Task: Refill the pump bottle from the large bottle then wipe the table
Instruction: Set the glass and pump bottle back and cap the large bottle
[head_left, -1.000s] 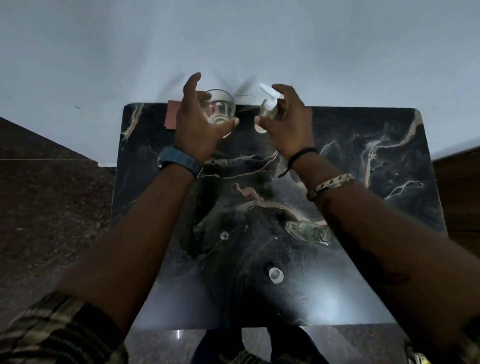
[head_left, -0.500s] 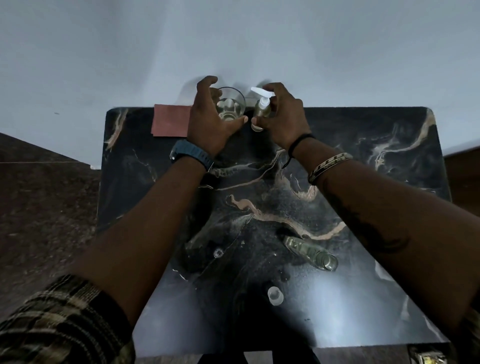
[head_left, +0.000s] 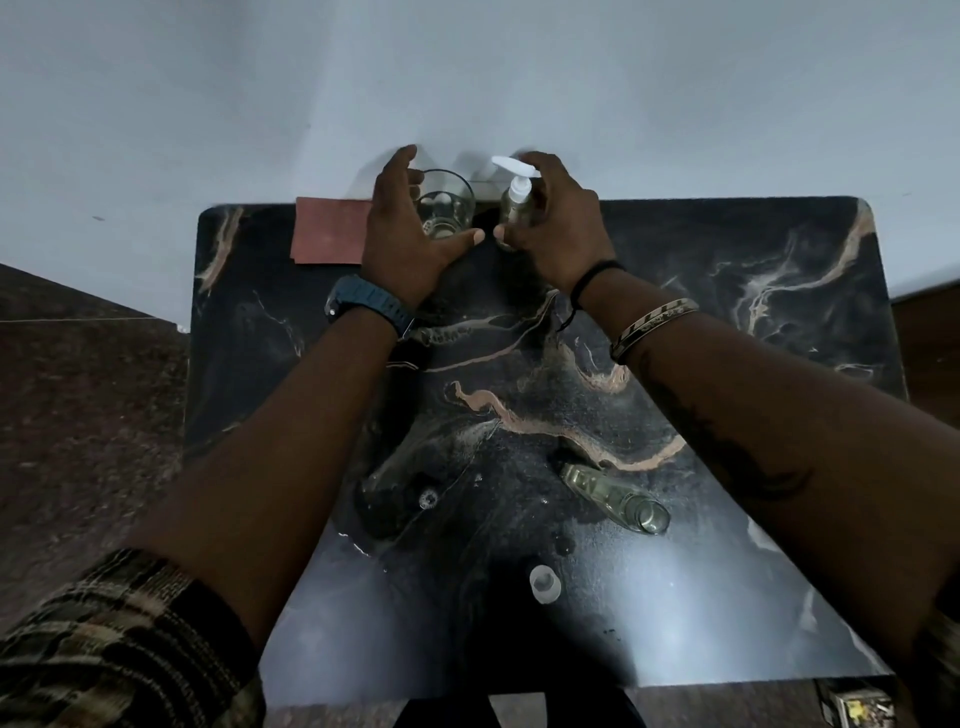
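Note:
A small clear pump bottle (head_left: 515, 208) with a white pump head stands at the far edge of the black marble table (head_left: 753, 291). My right hand (head_left: 558, 223) wraps around it from the right. Just left of it stands a clear drinking glass (head_left: 445, 208), and my left hand (head_left: 408, 234) curls around it, thumb in front and fingers behind. The large clear bottle (head_left: 615, 499) lies on its side, uncapped, on the near right of the table. A reddish cloth (head_left: 330, 228) lies flat at the far left edge.
A white cap (head_left: 544, 583) sits near the front of the table, and a small clear round piece (head_left: 428, 499) lies left of the lying bottle. Wet streaks show around them. A pale wall stands right behind the table.
Both hands have pushed the glass and the pump bottle a little further toward the far edge, where they now stand close together. The lying bottle and cap have not moved.

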